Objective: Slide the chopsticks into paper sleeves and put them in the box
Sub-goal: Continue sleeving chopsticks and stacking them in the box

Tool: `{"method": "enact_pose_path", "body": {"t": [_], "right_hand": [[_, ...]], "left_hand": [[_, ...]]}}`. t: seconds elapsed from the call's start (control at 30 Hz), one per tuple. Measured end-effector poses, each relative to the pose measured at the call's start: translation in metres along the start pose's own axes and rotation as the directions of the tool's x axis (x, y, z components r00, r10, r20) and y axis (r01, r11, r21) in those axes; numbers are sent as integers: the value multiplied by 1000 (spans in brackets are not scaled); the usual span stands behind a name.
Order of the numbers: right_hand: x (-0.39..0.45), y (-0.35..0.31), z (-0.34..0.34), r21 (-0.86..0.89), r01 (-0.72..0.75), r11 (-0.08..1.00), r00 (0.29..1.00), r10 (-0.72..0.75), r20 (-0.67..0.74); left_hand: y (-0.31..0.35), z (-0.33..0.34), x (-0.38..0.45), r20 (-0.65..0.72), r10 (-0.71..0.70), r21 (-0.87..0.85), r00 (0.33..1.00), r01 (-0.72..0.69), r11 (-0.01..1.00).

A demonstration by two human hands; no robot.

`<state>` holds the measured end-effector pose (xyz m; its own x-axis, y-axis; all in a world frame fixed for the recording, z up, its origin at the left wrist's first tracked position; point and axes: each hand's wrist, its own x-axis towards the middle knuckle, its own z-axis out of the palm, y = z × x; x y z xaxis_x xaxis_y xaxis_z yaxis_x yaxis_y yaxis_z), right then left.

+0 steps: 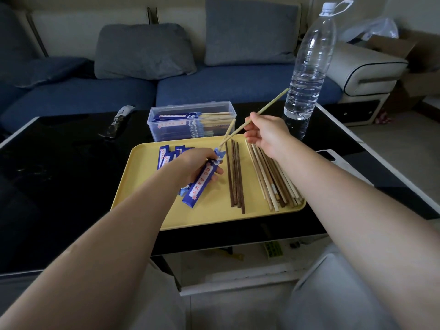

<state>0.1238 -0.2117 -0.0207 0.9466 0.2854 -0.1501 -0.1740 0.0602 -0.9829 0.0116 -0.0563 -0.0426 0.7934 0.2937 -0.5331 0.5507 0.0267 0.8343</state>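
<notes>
At frame centre, the left hand grips a blue paper sleeve, its mouth pointing up-right. The right hand pinches a pale chopstick whose lower tip, slanting down-left, nears that mouth, where another chopstick already protrudes.

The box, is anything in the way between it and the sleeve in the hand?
Nothing visible blocks it. The left hand grips the blue sleeve above the yellow tray, and the clear box sits just behind the tray with its top open. The right hand pinches a light chopstick off to the side.
</notes>
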Motion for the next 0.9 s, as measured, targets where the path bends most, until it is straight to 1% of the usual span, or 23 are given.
{"method": "enact_pose_path", "body": {"t": [0.13,0.33,0.47,0.53,0.6,0.67,0.73,0.83,0.9], "right_hand": [[2,3,1,-96,-12,995,999,9,-38],[8,6,-2,-126,-27,992,995,15,-94],[11,7,-3,-148,-22,989,995,7,-101],[9,8,-3,-175,-6,984,999,-3,-51],[4,9,-2,-223,-8,975,999,20,50],[-2,12,2,-274,-34,961,981,85,177],[-7,13,8,-323,-85,943,944,180,277],[-10,12,13,-378,-140,915,904,274,328],[-8,11,13,-366,-139,920,922,255,290]], "left_hand": [[1,2,-3,48,30,3,998,-30,1000],[1,1,-6,64,44,26,997,-46,999],[1,0,-6,69,53,37,996,-56,998],[1,0,-7,77,73,46,994,-77,996],[1,1,-8,88,107,39,990,-111,993],[1,1,-8,100,143,20,985,-146,989],[1,2,-8,99,156,-2,983,-157,988],[1,2,-8,64,152,4,986,-153,988],[1,1,-9,53,145,27,988,-147,989]]}}
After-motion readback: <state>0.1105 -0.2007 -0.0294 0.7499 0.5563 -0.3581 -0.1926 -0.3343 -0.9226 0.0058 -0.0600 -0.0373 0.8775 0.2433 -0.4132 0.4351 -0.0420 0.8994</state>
